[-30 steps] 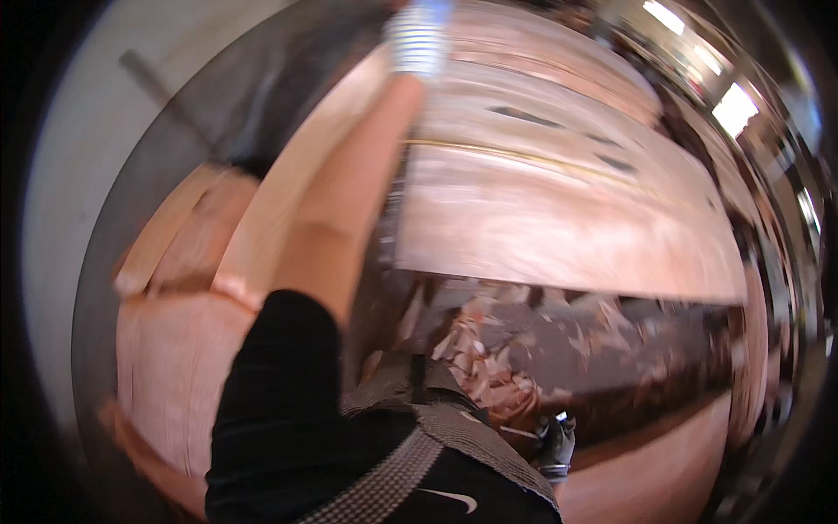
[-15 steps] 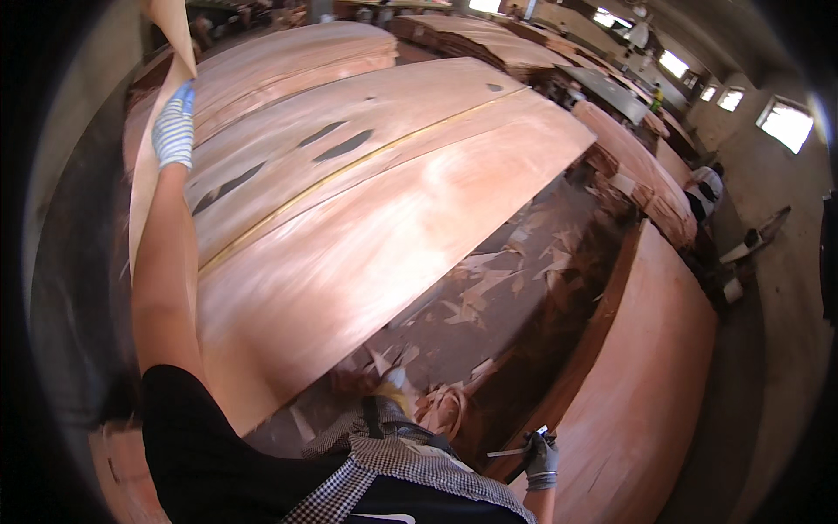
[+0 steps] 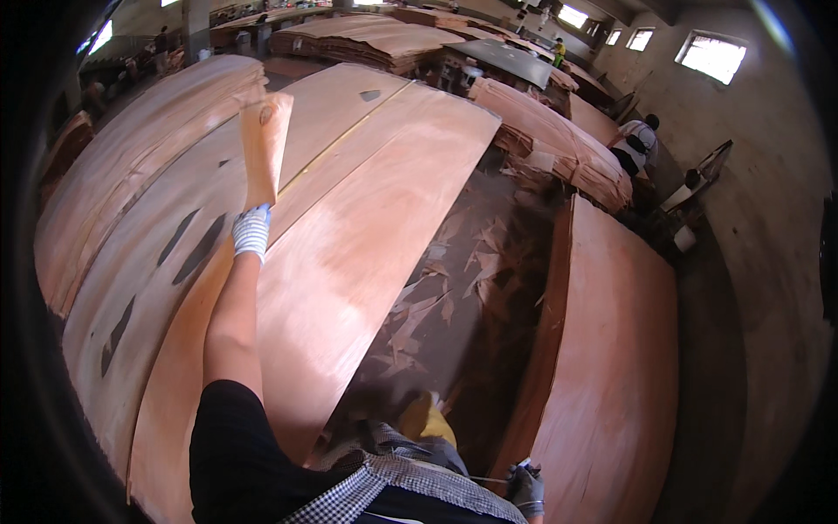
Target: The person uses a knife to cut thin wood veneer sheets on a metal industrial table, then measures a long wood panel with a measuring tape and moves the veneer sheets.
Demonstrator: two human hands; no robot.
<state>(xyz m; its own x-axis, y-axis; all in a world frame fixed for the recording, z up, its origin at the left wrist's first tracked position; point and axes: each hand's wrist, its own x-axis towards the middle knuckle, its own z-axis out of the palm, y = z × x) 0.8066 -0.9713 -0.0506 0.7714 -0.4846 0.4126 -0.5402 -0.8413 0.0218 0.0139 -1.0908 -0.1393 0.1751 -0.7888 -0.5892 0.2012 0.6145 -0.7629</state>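
Observation:
My left hand (image 3: 251, 232), in a white and blue striped glove, is closed round a long strip of wood veneer (image 3: 264, 144). Its upper end stands up above the hand; the strip seems to run on behind my forearm towards me. Below lies a broad sheet of pale veneer (image 3: 384, 196) on a stack. Beside it is another veneer sheet (image 3: 144, 249) with several dark holes. Low on the right, my right hand (image 3: 526, 489) wears a grey glove and is closed on a thin pale tool (image 3: 491, 479), too small to name.
At right stands a second veneer stack (image 3: 611, 367). Torn veneer scraps (image 3: 476, 249) litter the floor between the stacks. More veneer piles (image 3: 367, 39) lie further back. A person (image 3: 637, 144) bends near the right wall, by another pile (image 3: 559, 140).
My view has turned, so the stacks appear further left. My left hand with the veneer strip has come across over the sheets. My right hand stays low, still closed on the thin tool.

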